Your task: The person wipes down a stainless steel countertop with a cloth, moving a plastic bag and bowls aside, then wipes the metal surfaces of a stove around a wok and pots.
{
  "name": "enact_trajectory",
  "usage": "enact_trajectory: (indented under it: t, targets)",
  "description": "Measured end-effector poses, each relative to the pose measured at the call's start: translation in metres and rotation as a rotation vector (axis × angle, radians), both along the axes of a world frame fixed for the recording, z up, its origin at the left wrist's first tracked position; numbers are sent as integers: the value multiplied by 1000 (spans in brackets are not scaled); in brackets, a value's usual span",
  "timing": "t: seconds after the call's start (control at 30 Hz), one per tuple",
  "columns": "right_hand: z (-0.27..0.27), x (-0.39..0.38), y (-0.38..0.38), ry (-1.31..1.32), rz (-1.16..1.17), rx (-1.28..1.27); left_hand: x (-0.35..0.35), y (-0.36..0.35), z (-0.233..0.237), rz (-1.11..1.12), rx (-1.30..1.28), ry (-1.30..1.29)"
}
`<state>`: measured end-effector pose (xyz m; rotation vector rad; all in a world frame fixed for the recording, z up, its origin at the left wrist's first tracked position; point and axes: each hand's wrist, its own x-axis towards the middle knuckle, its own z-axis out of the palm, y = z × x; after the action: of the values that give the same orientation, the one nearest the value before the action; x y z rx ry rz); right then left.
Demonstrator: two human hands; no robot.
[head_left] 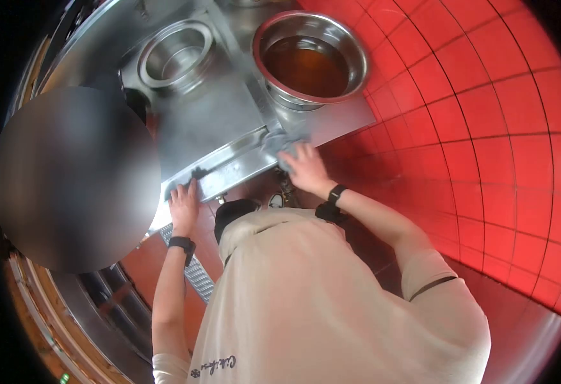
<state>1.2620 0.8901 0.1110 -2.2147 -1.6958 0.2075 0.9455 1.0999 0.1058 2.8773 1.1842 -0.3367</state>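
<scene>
My right hand presses a grey cloth against the right part of the steel counter's front edge. Its fingers are wrapped over the cloth, which is bunched and slightly blurred. Further left, my left hand rests on the same edge with its fingers stretched over the rim and nothing held. A small dark patch shows on the metal just beyond those fingertips. Behind the cloth stands a large steel pot with brown liquid in it.
A round steel basin is set at the back left of the counter. Red tiled wall closes off the right side. A blurred round area hides the left. Below the counter, a perforated metal strip crosses the reddish floor.
</scene>
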Motion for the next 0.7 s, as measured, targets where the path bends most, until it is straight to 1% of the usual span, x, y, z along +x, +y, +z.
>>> enact_trajectory:
  t: [0.03, 0.07, 0.1, 0.13, 0.17, 0.23, 0.27, 0.33, 0.37, 0.4, 0.43, 0.47, 0.57, 0.6, 0.67, 0.7]
  targets:
    - [0, -6, 3, 17, 116, 48, -1, 1, -1, -4, -1, 15]
    - [-4, -6, 5, 23, 74, 61, -2, 3, 0, -17, -1, 31]
    - [-8, -1, 6, 3, 161, 84, -1, 6, 1, -64, 12, 37]
    - [-12, 6, 6, -20, 247, 103, 1, 7, 2, -46, -19, 51]
    - [-11, 12, 4, -6, 218, 87, 2, 8, 5, -28, -53, 68]
    - [-10, 29, -3, -66, 134, 77, 6, 6, 7, -10, -74, 75]
    - [-12, 43, -8, -103, 51, 50, 7, 8, 8, -21, -89, 101]
    - [-21, 82, -24, -170, -148, 165, 12, 6, 15, -39, -107, 145]
    - [-34, 102, -31, -282, -272, 174, 14, 4, 20, -22, -131, 178]
    - [-32, 120, -37, -332, -377, 153, 12, 6, 16, -29, -122, 193]
    - [-29, 136, -40, -287, -469, 88, 9, 8, 14, -44, -116, 211]
    - [-34, 151, -39, -356, -553, 99, 9, 8, 13, -53, -112, 205]
    - [-35, 173, -29, -332, -718, 127, 14, 9, 15, -59, -112, 221]
    - [-36, 171, -25, -325, -722, 129, 17, 9, 15, -49, -124, 237]
    - [-33, 160, -13, -196, -854, 137, 16, 8, 14, -39, -124, 246]
    - [-32, 150, -11, -194, -844, 139, 16, 9, 13, -29, -124, 246]
